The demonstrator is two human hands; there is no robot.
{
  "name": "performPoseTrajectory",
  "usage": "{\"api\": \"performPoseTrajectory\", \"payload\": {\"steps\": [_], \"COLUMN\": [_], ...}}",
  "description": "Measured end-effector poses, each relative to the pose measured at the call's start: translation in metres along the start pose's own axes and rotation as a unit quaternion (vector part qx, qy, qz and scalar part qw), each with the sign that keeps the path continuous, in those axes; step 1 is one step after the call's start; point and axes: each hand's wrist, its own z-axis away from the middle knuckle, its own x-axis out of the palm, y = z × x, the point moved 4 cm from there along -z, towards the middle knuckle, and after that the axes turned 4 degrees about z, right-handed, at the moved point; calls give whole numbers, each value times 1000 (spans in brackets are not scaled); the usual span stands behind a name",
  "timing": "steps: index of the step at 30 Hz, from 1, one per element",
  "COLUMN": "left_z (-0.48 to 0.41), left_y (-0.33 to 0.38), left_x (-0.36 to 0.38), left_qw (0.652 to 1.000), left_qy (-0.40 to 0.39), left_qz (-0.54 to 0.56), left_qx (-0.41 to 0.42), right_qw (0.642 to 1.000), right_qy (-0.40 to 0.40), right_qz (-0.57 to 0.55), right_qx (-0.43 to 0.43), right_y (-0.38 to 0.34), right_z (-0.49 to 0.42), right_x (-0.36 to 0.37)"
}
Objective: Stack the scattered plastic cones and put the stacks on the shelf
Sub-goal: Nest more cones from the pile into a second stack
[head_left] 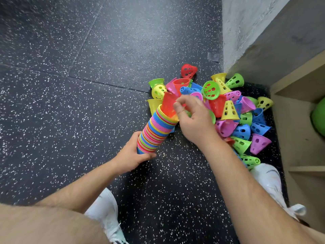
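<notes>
Stack (155,131) gripped at its base by our left hand (132,155); our right hand (193,118) pinches the top red cone (167,104).

Glossy, smooth plastic in the cones (228,110) and stack (154,132); matt, grainy speckled rubber for the floor (70,103); pale matt wood on the shelf (290,138); rough grey plaster on the wall (246,23).
</notes>
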Motion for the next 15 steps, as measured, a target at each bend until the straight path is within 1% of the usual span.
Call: {"api": "performPoseTrajectory", "payload": {"steps": [2, 3, 4, 5, 6, 8, 9, 10, 12, 15], "left_z": [-1, -1, -1, -1, -1, 0, 0, 1, 3, 5], "left_y": [-2, -2, -2, -2, -3, -4, -7, -9, -14, -16], "left_x": [0, 0, 0, 0, -1, -3, -5, -7, -10, -11], "left_qw": [1000, 1000, 1000, 1000, 1000, 999, 999, 999, 999, 998], "left_qy": [3, 4, 6, 8, 10, 13, 14, 14, 19, 29], "left_qz": [3, 9, 15, 19, 22, 27, 31, 35, 42, 50], "left_qx": [-4, -7, -10, -13, -16, -17, -16, -18, -24, -24], "right_qw": [996, 992, 987, 982, 978, 973, 973, 976, 985, 984], "right_qy": [-84, -106, -108, -86, -48, 30, 42, 29, -30, -101], "right_qz": [8, -19, -68, -117, -150, -164, -151, -125, -31, 94], "right_qx": [31, 65, 99, 124, 137, 159, 171, 179, 169, 114], "right_y": [0, 2, 5, 9, 13, 27, 34, 42, 55, 72], "right_z": [9, 12, 13, 13, 11, 5, 2, -2, -6, -13], "right_x": [15, 21, 25, 29, 30, 32, 33, 37, 44, 59]}}
